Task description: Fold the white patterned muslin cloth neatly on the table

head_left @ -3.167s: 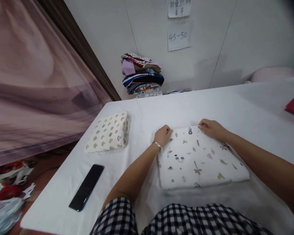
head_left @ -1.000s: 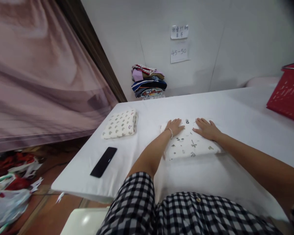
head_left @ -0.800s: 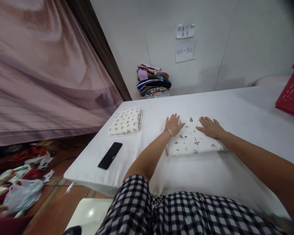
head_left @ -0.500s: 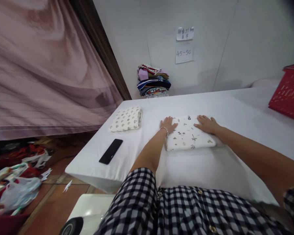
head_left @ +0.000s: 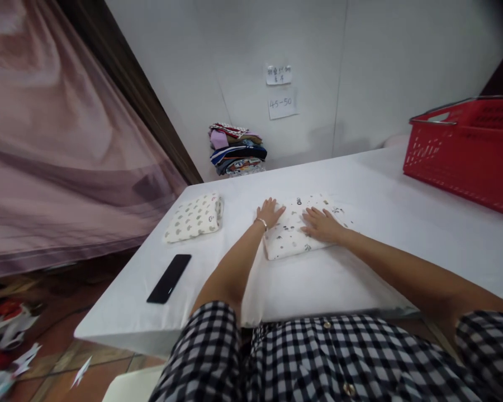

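Note:
A folded white cloth with small grey prints lies in front of me on the white-covered table. My left hand rests flat at its left edge with the fingers spread. On its upper face, right of the middle, lies my right hand, fingers stretched out and pressing lightly or smoothing; the part of the cloth beneath that hand is hidden. Neither hand grips anything. To the left sits a second folded cloth, cream with a grey repeated print.
A black phone lies near the table's left side. At the far edge stands a stack of folded clothes by the wall. A red basket occupies the back right. A pink curtain hangs at the left.
The view has turned to the right, so more of the red basket shows. My right hand has slid inward over the cloth, and more of the cloth's right part is uncovered.

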Demonstrator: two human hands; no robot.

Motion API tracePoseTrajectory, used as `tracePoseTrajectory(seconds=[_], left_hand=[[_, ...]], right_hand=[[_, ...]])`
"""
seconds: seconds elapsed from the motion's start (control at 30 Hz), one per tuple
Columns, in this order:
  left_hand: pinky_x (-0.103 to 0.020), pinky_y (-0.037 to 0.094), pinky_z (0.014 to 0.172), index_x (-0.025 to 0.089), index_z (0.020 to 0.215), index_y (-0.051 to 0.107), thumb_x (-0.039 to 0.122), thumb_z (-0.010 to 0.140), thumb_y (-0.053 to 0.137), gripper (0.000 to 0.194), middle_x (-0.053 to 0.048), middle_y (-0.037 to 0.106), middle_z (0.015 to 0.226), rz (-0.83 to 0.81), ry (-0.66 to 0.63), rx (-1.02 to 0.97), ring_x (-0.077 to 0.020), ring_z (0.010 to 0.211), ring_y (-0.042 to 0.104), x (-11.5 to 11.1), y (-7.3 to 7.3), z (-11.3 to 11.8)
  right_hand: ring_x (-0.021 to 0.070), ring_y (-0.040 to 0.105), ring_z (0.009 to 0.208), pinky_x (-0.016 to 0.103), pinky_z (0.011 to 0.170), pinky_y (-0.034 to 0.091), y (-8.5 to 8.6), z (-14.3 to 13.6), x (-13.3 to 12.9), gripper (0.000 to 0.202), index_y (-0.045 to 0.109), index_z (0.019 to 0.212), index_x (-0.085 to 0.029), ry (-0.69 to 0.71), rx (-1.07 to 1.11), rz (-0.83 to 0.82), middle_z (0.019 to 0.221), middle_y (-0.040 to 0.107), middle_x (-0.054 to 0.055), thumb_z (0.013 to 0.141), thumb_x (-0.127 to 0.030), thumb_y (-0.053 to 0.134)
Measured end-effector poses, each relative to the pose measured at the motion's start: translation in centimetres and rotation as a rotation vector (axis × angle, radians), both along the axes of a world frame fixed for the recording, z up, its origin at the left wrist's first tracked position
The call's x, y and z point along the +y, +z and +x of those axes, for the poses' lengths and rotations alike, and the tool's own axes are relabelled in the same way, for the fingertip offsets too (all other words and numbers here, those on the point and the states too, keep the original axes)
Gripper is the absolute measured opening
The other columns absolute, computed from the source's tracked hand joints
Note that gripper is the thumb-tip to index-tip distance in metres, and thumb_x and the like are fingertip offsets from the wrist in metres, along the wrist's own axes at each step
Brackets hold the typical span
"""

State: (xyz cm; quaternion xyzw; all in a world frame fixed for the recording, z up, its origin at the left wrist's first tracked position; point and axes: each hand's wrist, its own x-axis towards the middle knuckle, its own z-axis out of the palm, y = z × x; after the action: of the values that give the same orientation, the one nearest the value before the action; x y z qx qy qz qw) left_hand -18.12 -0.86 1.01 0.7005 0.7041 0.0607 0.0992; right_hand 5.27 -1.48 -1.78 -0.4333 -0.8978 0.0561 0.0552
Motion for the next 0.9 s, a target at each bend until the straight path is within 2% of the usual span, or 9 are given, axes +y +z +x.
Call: tracePoseTrajectory(seconds=[0.07,0.13,0.23,0.37,0.5,0.63,0.73,0.9], left_hand=[[-0.045,0.010,0.115,0.025,0.146,0.022,0.062,0.089,0.019,0.068,-0.003,0.008,0.156,0.041,-0.108,0.022,-0.0209,0.143,0.004,-2.0,-0.2,0.7],[-0.045,0.008,0.115,0.024,0.144,0.025,0.064,0.088,0.022,0.069,-0.003,0.010,0.156,0.035,-0.182,0.035,-0.0210,0.143,0.006,-4.2,-1.0,1.2],[-0.046,0.007,0.115,0.023,0.143,0.028,0.064,0.088,0.022,0.069,-0.004,0.015,0.155,0.000,-0.214,0.032,-0.0215,0.143,0.009,-6.5,-2.3,1.8],[-0.047,0.008,0.114,0.024,0.143,0.030,0.062,0.089,0.024,0.066,-0.005,0.018,0.154,0.003,-0.195,0.008,-0.0213,0.142,0.011,-6.9,-2.6,1.7],[-0.044,0.012,0.114,0.023,0.142,0.032,0.059,0.091,0.023,0.063,-0.006,0.020,0.153,0.013,-0.129,-0.058,-0.0201,0.142,0.013,-7.4,-2.0,1.5],[-0.046,0.011,0.114,0.022,0.140,0.034,0.060,0.090,0.027,0.063,-0.007,0.019,0.154,0.040,-0.093,-0.070,-0.0220,0.142,0.012,-8.5,-2.2,1.9],[-0.047,0.011,0.114,0.024,0.138,0.036,0.058,0.090,0.029,0.060,-0.006,0.022,0.153,0.026,-0.096,-0.033,-0.0224,0.142,0.014,-8.9,-2.3,2.2],[-0.047,0.011,0.114,0.024,0.140,0.033,0.060,0.089,0.024,0.063,-0.005,0.020,0.154,-0.042,-0.080,-0.012,-0.0220,0.142,0.013,-8.5,-1.6,2.9]], right_hand=[[0.0283,0.018,0.140,0.053,0.110,0.015,-0.2,1.2,-0.4,0.072,0.038,0.141,-0.020,-0.024,0.007,0.078,0.151,0.028,0.012,0.087,-0.065,0.019],[0.0290,0.023,0.138,0.053,0.110,0.016,-0.7,2.4,-0.8,0.071,0.042,0.138,-0.019,-0.055,0.000,0.134,0.148,0.033,0.013,0.088,-0.064,0.021],[0.0289,0.030,0.135,0.052,0.109,0.019,-1.3,3.4,-1.0,0.065,0.048,0.132,-0.019,-0.074,-0.010,0.171,0.144,0.040,0.013,0.088,-0.061,0.025],[0.0282,0.035,0.132,0.050,0.109,0.023,-1.0,3.9,0.1,0.056,0.056,0.124,-0.023,-0.106,0.149,0.061,0.139,0.047,0.010,0.085,-0.058,0.037],[0.0259,0.048,0.123,0.043,0.099,0.039,0.6,6.0,2.7,0.050,0.060,0.120,-0.019,-0.340,0.344,-0.011,0.133,0.053,0.012,0.090,-0.047,0.031],[0.0224,0.066,0.086,0.035,0.073,0.051,1.2,8.5,4.7,0.043,0.068,0.102,-0.013,-0.516,0.410,-0.066,0.099,0.070,0.014,0.089,-0.037,0.035],[0.0189,0.065,0.070,0.029,0.060,0.049,0.7,8.9,5.2,0.037,0.070,0.092,-0.013,-0.559,0.408,-0.107,0.085,0.072,0.012,0.087,-0.037,0.043],[0.0238,0.064,0.078,0.030,0.061,0.045,0.2,8.3,5.5,0.031,0.069,0.075,-0.017,-0.599,0.319,-0.114,0.083,0.071,0.010,0.076,-0.046,0.058]])
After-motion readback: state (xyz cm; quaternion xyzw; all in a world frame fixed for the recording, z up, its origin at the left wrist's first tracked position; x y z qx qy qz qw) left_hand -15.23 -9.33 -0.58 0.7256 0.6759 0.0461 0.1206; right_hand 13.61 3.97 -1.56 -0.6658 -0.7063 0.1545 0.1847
